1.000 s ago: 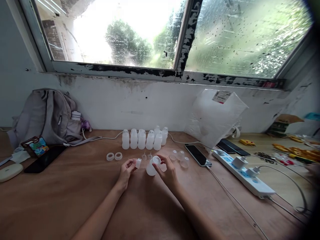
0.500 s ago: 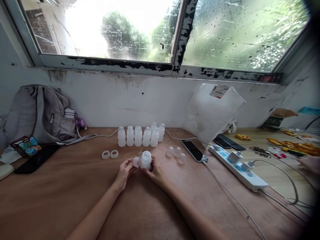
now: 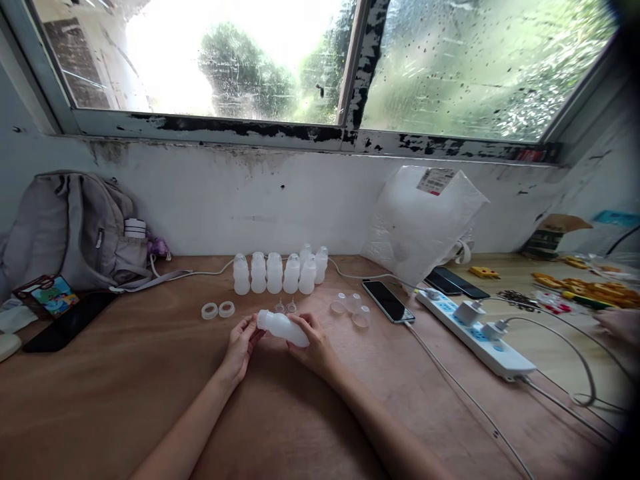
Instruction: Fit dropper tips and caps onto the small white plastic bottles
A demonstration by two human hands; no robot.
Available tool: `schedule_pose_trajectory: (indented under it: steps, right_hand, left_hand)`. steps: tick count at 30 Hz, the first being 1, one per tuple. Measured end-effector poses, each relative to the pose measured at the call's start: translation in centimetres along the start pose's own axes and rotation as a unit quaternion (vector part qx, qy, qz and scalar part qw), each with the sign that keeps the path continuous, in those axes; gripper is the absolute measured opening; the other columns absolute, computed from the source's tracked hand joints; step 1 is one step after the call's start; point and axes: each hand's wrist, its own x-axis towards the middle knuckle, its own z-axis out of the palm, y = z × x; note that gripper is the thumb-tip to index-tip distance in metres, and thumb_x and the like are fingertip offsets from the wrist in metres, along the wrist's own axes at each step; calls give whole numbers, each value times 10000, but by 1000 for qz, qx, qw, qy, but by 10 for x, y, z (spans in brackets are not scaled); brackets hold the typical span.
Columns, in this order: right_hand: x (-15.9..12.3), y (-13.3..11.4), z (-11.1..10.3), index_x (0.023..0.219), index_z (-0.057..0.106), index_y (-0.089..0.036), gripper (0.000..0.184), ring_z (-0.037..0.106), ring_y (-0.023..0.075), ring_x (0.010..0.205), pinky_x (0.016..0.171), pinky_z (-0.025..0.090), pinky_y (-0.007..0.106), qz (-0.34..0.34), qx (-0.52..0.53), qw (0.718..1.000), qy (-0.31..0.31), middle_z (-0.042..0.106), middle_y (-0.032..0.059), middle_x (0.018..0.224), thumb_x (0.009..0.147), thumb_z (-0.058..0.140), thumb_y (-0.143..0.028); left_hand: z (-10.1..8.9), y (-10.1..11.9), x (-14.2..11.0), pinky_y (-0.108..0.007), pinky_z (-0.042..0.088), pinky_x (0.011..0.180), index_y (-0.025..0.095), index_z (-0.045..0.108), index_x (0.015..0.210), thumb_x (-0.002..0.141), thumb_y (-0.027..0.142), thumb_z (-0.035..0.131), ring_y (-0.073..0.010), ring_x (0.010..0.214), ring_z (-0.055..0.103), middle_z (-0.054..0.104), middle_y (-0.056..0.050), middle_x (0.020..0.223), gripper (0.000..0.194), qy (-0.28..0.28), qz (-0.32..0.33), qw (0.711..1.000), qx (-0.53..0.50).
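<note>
A frosted white baby bottle (image 3: 286,328) is tilted just above the table, its top end pointing left. My right hand (image 3: 314,343) wraps round its base. The fingers of my left hand (image 3: 243,343) close on a small translucent cap (image 3: 261,319) at the bottle's top; how firmly it sits there I cannot tell. Just behind the bottle lie two clear teats (image 3: 291,306). Two white rings (image 3: 227,309) rest to the left, and several clear domed caps (image 3: 362,317) to the right. Several capped bottles (image 3: 275,273) stand in a row at the back.
A phone (image 3: 389,301) with a cable and a white power strip (image 3: 473,337) lie to the right. A plastic bag (image 3: 410,220) leans on the wall. At left are a grey backpack (image 3: 75,230) and a black phone (image 3: 70,323). Another person's hand (image 3: 617,325) shows at the far right.
The bottle, upright before, has tipped over to the left in my right hand. My left hand has brought the cap from beside the bottle to its top end.
</note>
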Motion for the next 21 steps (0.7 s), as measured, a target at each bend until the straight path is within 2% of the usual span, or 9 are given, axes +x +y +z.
schedule_pose_trajectory:
  steps: [10, 17, 21]
  right_hand:
    - [-1, 5, -2, 1132, 491, -244, 512, 480, 223, 943, 812, 438, 359, -23, 16, 1000, 9, 435, 81, 997, 644, 566, -109]
    - [-1, 1, -5, 1142, 476, -237, 510, 491, 199, 918, 800, 432, 323, -13, 60, 998, -16, 459, 68, 989, 651, 582, -150]
    - [-1, 1, -7, 1149, 469, -238, 507, 494, 184, 892, 787, 432, 308, -5, 72, 997, -27, 456, 58, 968, 661, 584, -162]
  left_hand:
    - [3, 2, -4, -249, 436, 752, 137, 616, 826, 675, 327, 629, -134, 790, 559, 614, -49, 870, 243, -17, 20, 999, 45]
    - [1, 3, -2, -218, 426, 707, 158, 630, 817, 671, 316, 634, -104, 738, 546, 611, -22, 851, 216, -27, 16, 999, 40]
    - [0, 6, -2, -198, 422, 678, 167, 640, 862, 668, 286, 636, -89, 718, 542, 597, -25, 939, 227, -35, 10, 998, 43]
